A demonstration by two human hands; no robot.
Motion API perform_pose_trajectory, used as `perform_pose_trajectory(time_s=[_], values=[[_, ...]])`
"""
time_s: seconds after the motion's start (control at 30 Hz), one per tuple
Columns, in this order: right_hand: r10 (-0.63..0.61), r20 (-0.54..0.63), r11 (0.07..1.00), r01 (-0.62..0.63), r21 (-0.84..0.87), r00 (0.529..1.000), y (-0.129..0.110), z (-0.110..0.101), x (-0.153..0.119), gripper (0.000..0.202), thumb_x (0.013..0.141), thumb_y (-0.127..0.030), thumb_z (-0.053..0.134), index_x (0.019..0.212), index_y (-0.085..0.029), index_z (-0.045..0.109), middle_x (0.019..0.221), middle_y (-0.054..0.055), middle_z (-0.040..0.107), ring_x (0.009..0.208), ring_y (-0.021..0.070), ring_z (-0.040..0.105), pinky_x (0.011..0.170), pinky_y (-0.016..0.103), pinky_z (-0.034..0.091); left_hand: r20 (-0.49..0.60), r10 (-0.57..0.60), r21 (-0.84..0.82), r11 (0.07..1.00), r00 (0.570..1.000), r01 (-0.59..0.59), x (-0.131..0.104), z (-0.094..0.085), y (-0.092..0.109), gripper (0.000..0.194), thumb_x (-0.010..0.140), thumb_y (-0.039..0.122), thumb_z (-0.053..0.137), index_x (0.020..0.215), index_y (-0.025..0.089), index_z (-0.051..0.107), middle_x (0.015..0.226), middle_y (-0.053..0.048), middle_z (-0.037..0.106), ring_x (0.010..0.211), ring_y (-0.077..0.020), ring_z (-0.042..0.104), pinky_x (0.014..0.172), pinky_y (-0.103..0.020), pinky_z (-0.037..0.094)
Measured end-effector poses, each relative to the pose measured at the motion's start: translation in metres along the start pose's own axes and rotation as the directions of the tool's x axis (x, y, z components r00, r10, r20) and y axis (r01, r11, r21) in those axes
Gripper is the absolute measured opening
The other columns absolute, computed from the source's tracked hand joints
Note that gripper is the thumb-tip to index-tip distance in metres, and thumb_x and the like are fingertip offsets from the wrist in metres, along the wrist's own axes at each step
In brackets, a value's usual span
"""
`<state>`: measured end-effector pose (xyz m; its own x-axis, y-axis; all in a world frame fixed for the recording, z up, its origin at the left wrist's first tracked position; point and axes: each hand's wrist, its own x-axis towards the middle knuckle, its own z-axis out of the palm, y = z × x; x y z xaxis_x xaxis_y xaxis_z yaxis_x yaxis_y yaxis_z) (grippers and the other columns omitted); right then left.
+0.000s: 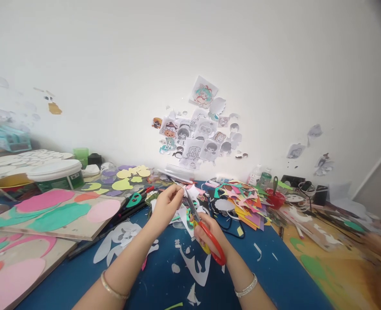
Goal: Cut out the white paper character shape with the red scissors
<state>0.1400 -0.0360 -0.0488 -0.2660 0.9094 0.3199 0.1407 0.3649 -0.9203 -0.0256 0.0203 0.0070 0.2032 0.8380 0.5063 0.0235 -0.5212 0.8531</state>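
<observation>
My right hand [208,230] is wrapped round the handles of a pair of scissors [219,247], red and yellow, with grey metal blades pointing up and away from me. My left hand [169,204] is closed in a pinch just left of the blade tips, on a small piece of white paper that its fingers mostly hide. Beneath both hands lies a heap of cut paper scraps. White paper offcuts [198,269] lie on the blue table mat [242,275], nearer to me.
Boards with coloured paper shapes [58,215] and a white-lidded tub [55,172] stand at left. A pile of coloured paper [248,204] and a red cup [275,199] sit at right. Paper drawings [206,150] cover the wall ahead. Another person's blurred hand [380,247] shows far right.
</observation>
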Motion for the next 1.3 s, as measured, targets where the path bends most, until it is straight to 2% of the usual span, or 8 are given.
perform_pose_trajectory(time_s=[0.47,0.63,0.73,0.8,0.93,1.07,1.17,1.3], values=[[0.047,-0.019,0.999,-0.047,-0.007,0.999,-0.004,-0.001,-0.001,0.044,0.076,-0.057,0.062,0.095,-0.017,0.056,0.053,-0.006,0.042,0.042,0.0066,0.036,0.040,0.019,0.031,-0.016,-0.007,-0.046,0.999,1.000,0.006,0.002,-0.001,-0.003,0.030,0.081,0.043,0.051,0.066,0.018,0.047,0.046,0.007,0.040,0.042,-0.0073,0.034,0.043,-0.020,0.027],[0.048,0.033,0.997,-0.050,0.067,0.998,-0.007,0.000,0.000,0.049,0.076,-0.062,0.057,0.096,-0.017,0.052,0.054,-0.006,0.044,0.040,0.0057,0.035,0.040,0.019,0.030,-0.016,-0.013,-0.264,0.964,1.000,0.008,0.003,0.003,-0.006,0.033,0.081,0.048,0.053,0.069,0.019,0.046,0.047,0.008,0.037,0.042,-0.0069,0.035,0.044,-0.020,0.028],[0.040,0.121,0.988,-0.058,0.146,0.992,-0.012,0.002,-0.002,0.050,0.080,-0.064,0.050,0.098,-0.018,0.050,0.059,-0.004,0.046,0.042,0.0064,0.037,0.043,0.020,0.034,0.038,-0.032,-0.450,0.892,0.999,0.045,0.003,0.005,-0.008,0.031,0.079,0.049,0.057,0.088,0.019,0.054,0.059,0.005,0.047,0.049,-0.0085,0.045,0.048,-0.021,0.035],[0.038,0.157,0.984,-0.064,0.164,0.987,-0.017,0.004,-0.005,0.050,0.082,-0.064,0.046,0.099,-0.018,0.050,0.060,-0.003,0.047,0.045,0.0078,0.040,0.046,0.022,0.038,0.097,-0.041,-0.508,0.857,0.994,0.085,0.002,0.004,-0.009,0.037,0.077,0.049,0.060,0.100,0.020,0.057,0.078,-0.002,0.059,0.064,-0.0124,0.054,0.059,-0.024,0.043],[0.035,0.203,0.983,-0.070,0.169,0.979,-0.022,0.008,-0.009,0.053,0.082,-0.067,0.042,0.100,-0.017,0.052,0.058,-0.003,0.046,0.045,0.0090,0.041,0.048,0.024,0.040,0.168,-0.035,-0.588,0.798,0.985,0.128,0.001,0.002,-0.015,0.036,0.073,0.045,0.067,0.100,0.022,0.063,0.115,-0.010,0.059,0.099,-0.0218,0.055,0.077,-0.030,0.046],[0.037,0.218,0.981,-0.077,0.176,0.975,-0.016,0.009,-0.011,0.053,0.085,-0.064,0.039,0.102,-0.015,0.053,0.060,-0.003,0.048,0.045,0.0088,0.042,0.047,0.024,0.040,0.234,-0.068,-0.659,0.722,0.970,0.209,0.000,0.001,-0.017,0.031,0.068,0.044,0.072,0.090,0.022,0.067,0.106,-0.008,0.063,0.083,-0.0180,0.058,0.070,-0.029,0.046],[0.040,0.210,0.982,-0.078,0.172,0.977,-0.008,0.008,-0.012,0.042,0.091,-0.052,0.042,0.104,-0.014,0.055,0.070,0.000,0.055,0.052,0.0097,0.051,0.051,0.025,0.045,0.241,-0.075,-0.709,0.668,0.968,0.228,0.000,0.001,-0.017,0.026,0.066,0.042,0.074,0.079,0.022,0.067,0.093,-0.003,0.063,0.072,-0.0131,0.055,0.066,-0.026,0.045],[0.041,0.149,0.987,-0.063,0.147,0.988,0.000,0.005,-0.014,0.028,0.091,-0.031,0.053,0.113,-0.014,0.054,0.108,0.007,0.059,0.087,0.0180,0.061,0.073,0.036,0.053,0.251,-0.076,-0.728,0.642,0.965,0.240,0.000,0.000,-0.017,0.027,0.063,0.042,0.076,0.073,0.020,0.063,0.089,-0.002,0.059,0.071,-0.0122,0.052,0.064,-0.024,0.044]])
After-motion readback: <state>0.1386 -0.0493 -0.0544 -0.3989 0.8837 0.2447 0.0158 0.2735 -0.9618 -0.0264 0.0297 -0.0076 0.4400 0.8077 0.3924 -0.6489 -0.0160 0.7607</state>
